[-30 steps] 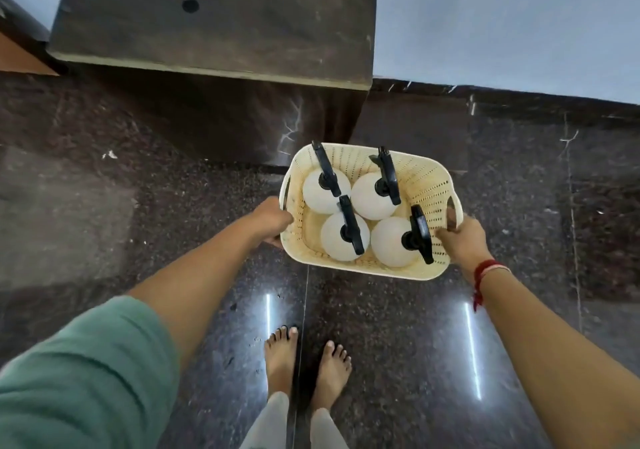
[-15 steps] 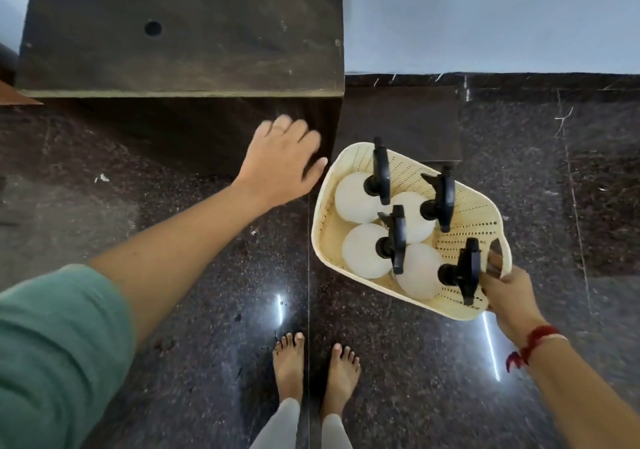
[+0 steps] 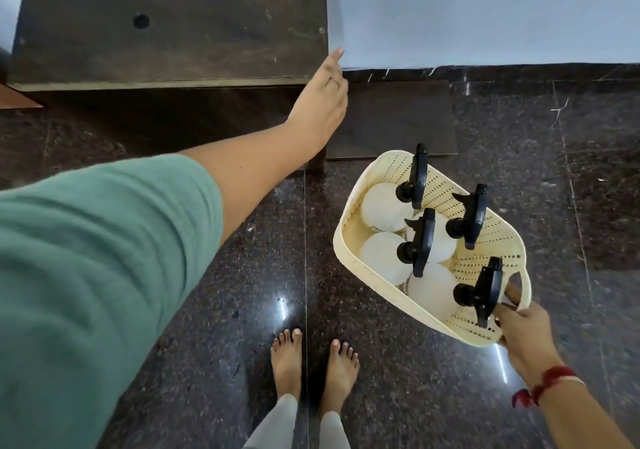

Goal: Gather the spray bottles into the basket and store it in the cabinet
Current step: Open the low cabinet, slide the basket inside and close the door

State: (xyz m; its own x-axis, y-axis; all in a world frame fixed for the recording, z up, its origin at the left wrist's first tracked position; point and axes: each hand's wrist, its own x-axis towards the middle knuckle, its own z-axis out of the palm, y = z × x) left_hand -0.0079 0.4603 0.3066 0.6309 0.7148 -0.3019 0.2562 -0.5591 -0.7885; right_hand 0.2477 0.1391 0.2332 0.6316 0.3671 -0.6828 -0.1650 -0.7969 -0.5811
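Note:
A cream perforated basket [image 3: 353, 261] hangs tilted over the floor at the right, carried by one handle. Inside it stand several white spray bottles [image 3: 382, 206] with black trigger heads. My right hand [image 3: 519, 327] grips the basket's near handle. My left hand [image 3: 320, 109] is stretched out flat, fingers together, against the right front corner of the dark wooden cabinet [image 3: 173, 22]; its fingertips reach the cabinet's top edge. Whether the hand hooks the cabinet's side edge cannot be told.
The dark cabinet fills the upper left, with a round hole [image 3: 141, 21] in its top. A pale wall [image 3: 485, 8] stands behind at the right. The glossy dark granite floor [image 3: 398, 396] lies below, with my bare feet [image 3: 313, 365] in the middle.
My left hand let go of the basket and reached up to the cabinet's right corner. The basket swung right and down, held by my right hand alone.

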